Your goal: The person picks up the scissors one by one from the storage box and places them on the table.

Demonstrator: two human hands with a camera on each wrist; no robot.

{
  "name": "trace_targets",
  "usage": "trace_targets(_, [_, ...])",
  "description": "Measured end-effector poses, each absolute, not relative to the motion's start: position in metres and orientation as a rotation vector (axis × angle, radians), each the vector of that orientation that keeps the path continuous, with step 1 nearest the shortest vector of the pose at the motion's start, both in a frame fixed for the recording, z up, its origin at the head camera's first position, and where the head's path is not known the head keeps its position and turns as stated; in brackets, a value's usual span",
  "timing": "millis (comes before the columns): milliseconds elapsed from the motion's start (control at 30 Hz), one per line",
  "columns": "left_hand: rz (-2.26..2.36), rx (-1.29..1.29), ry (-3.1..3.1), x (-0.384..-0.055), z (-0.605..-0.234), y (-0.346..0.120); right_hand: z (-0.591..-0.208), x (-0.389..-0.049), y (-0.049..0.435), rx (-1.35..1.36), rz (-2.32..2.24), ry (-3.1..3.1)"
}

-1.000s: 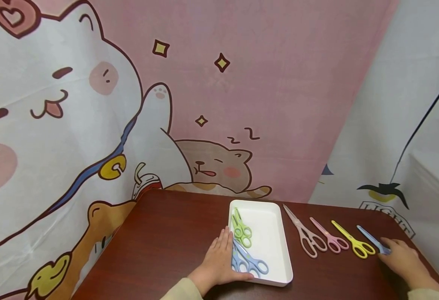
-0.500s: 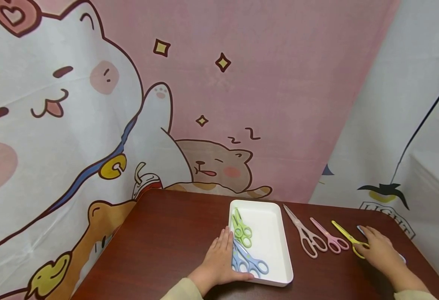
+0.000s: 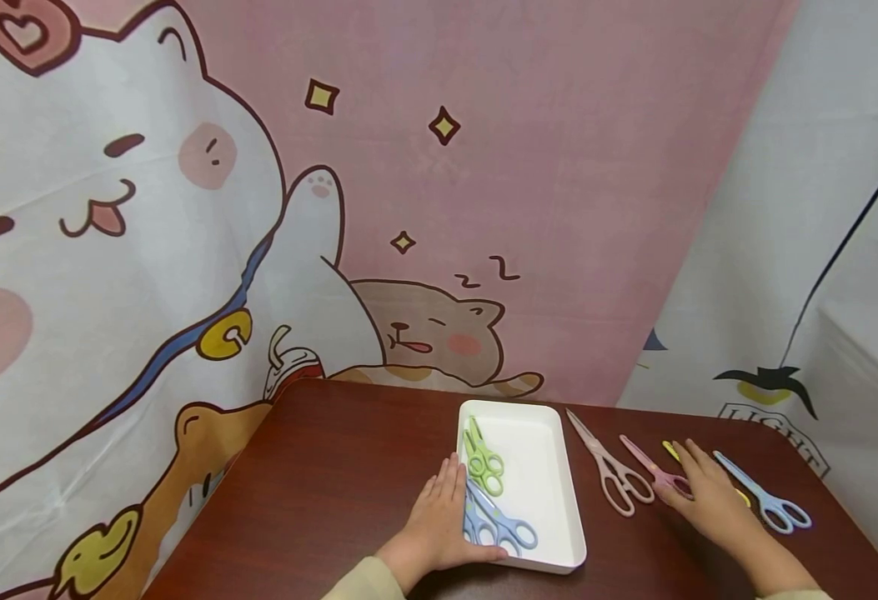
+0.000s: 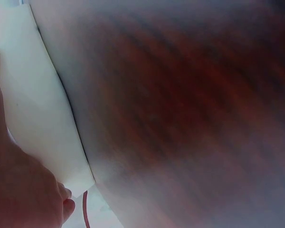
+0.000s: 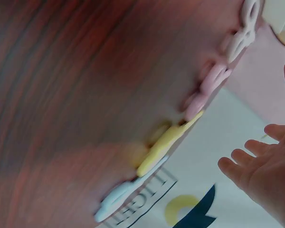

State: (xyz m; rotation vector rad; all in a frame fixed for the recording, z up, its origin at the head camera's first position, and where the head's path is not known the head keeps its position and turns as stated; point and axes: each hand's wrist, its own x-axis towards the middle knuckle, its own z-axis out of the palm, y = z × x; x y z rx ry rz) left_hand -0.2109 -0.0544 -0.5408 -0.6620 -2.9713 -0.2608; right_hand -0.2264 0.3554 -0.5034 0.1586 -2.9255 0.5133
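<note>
My left hand [image 3: 439,521] rests against the near left corner of a white tray [image 3: 547,500], fingers straight along its left side and thumb along its front edge. In the tray lie green scissors [image 3: 476,462] and blue scissors [image 3: 509,527], partly hidden by the hand. My right hand [image 3: 712,500] is held above the yellow scissors [image 3: 671,451], covering most of them, with its thumb over the handles of the pink scissors [image 3: 637,454]. In the right wrist view its fingers are extended, apart from the yellow scissors [image 5: 164,147], and hold nothing.
Beige scissors [image 3: 596,450] lie just right of the tray, and light blue scissors [image 3: 765,496] lie right of my right hand. All are on a dark red-brown table [image 3: 348,450]. A printed cartoon cloth [image 3: 574,208] hangs behind the table's far edge.
My right hand has moved left, from the light blue scissors across the yellow ones toward the pink ones, uncovering the light blue pair. The left hand and tray have not moved.
</note>
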Motion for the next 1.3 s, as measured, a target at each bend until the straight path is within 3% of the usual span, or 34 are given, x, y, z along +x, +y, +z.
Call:
trace_targets(667, [-0.284, -0.665, -2.969, -0.21, -0.537, -0.053, -0.495, -0.216, 0.259, 0.391, 0.598, -2.86])
trace_targets(1300, [-0.307, -0.588, -3.057, -0.206, -0.525, -0.053, -0.506, -0.209, 0.202, 0.525, 0.684, -2.843])
